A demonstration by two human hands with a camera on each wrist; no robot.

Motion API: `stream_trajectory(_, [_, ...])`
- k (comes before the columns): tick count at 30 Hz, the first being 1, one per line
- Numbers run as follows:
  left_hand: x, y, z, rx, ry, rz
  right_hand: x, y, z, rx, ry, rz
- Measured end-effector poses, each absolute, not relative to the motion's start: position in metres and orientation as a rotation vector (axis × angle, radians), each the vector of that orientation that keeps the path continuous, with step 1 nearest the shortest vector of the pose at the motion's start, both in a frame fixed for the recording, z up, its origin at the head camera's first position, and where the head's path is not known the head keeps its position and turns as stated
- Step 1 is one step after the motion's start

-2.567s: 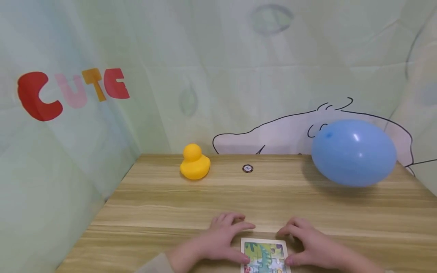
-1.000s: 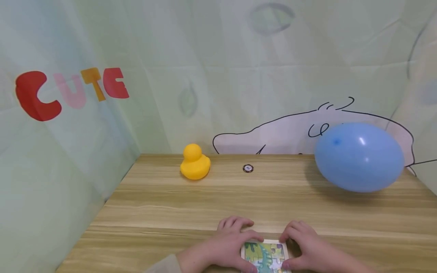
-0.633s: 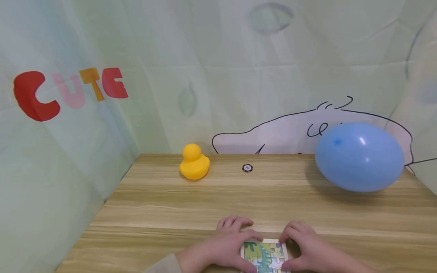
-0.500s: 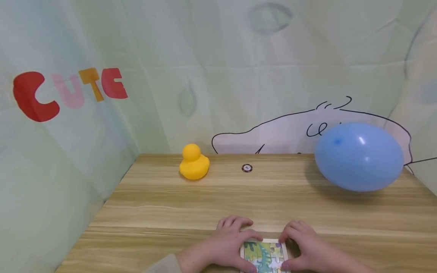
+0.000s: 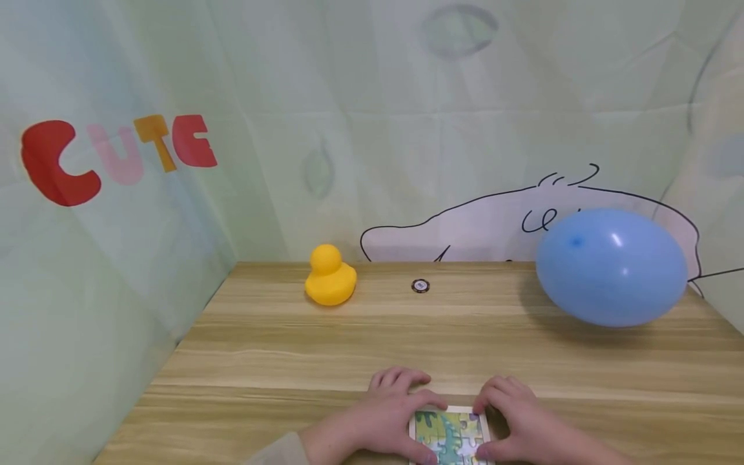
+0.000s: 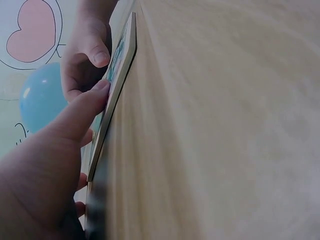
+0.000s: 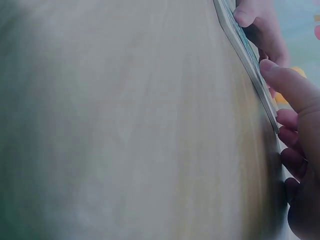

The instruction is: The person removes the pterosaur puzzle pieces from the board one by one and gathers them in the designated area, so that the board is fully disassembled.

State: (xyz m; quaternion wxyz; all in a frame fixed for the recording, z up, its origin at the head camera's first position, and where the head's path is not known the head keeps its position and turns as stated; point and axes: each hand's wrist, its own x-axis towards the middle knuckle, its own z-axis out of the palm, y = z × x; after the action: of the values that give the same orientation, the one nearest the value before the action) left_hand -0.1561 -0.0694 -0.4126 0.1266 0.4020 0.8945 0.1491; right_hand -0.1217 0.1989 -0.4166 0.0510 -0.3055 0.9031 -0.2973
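Between my hands in the head view sits the jigsaw (image 5: 450,434), my left hand (image 5: 391,416) and right hand (image 5: 526,420) each pinching a side. In the left wrist view, my thumb (image 6: 92,100) lies on its face; uneven pressure might pop pieces (image 5: 462,444) loose. In the right wrist view, my fingertips (image 7: 287,120) barely catch a corner, so that side could slip.

The head view is lit softly and evenly; white highlights are reflected off the balloon (image 5: 610,268) at centre right, and a soft shadow is cast under it on the counter (image 5: 372,342). The wrist views are dimmer; in both, the counter is smeared by blur, and the right one's left edge is darkened.
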Motion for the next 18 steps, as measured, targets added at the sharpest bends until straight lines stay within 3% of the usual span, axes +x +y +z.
stream_trajectory(18, [-0.1538, -0.0694, -0.4134, 1.201, 2.646, 0.414, -0.1223, 0.1929, -0.4204, -0.893, 2.830, -0.846])
